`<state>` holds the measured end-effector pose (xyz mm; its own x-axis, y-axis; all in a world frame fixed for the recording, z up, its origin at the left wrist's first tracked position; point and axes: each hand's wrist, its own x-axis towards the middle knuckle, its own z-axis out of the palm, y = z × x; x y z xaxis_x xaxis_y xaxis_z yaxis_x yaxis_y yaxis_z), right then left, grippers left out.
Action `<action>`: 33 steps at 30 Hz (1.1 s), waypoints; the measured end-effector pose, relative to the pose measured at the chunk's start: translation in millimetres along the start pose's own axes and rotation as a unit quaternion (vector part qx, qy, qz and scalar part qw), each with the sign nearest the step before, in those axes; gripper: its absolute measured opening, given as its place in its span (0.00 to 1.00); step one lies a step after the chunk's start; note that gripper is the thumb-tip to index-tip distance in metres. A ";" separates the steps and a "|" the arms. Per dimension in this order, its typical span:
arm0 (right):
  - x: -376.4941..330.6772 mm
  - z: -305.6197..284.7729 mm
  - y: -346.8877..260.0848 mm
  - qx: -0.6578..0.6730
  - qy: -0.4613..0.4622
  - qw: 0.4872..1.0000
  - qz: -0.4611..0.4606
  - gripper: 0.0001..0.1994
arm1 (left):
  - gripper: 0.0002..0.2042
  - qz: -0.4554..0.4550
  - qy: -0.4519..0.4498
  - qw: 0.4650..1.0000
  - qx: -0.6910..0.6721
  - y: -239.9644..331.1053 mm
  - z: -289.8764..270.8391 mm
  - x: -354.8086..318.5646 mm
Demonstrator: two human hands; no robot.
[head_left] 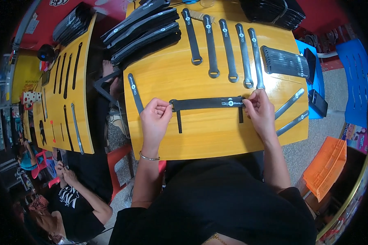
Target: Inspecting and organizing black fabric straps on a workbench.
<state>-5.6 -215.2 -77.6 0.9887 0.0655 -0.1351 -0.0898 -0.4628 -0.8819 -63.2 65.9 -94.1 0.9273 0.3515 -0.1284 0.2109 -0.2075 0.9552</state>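
Between my two hands a wide black strap (pixel 202 103) lies stretched sideways above the yellow table. My left hand (pixel 156 116) is closed in a pinch on its left end, beside the small oval loop there. At the strap's other end, next to its white print, my right hand (pixel 260 108) pinches with thumb and fingers. Two narrow dark strips stick out below it, a left strip (pixel 180 121) and a right strip (pixel 241 115). Close to my left hand lies a single grey strap (pixel 134 92). Two more straps (pixel 289 103) slant beside my right hand.
Several looped straps (pixel 210 47) lie in a row on the yellow table (pixel 216 143). A neat strap bundle (pixel 284 62) lies at the right, with strap stacks (pixel 141 30) at the far left. A phone (pixel 318 103) rests on a blue surface. Another person (pixel 73 196) sits left.
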 end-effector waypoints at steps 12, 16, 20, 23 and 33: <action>-0.8 0.8 3.5 -0.047 0.010 0.998 -0.045 0.11 | 0.03 -0.003 -0.007 1.000 0.001 -1.1 -1.1 -0.8; -1.3 0.5 -0.3 -0.053 0.004 0.997 -0.048 0.11 | 0.03 -0.006 -0.006 1.000 0.008 -0.9 -1.4 -0.7; -1.5 0.7 -0.5 -0.058 0.007 0.997 -0.053 0.11 | 0.03 0.004 -0.006 1.000 0.009 -3.3 -1.9 -0.8; -1.4 0.9 -1.8 -0.053 0.003 0.998 -0.046 0.11 | 0.03 -0.001 -0.007 1.000 0.006 -3.2 -1.8 -1.1; -1.8 1.9 -3.6 -0.068 0.006 0.996 -0.051 0.11 | 0.03 0.009 0.000 1.000 -0.003 -6.5 -0.9 -1.9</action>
<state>-7.4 -212.0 -75.1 0.9932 0.1083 -0.0420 0.0274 -0.5701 -0.8211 -66.6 67.3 -99.8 0.9309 0.3477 -0.1115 0.1924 -0.2078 0.9591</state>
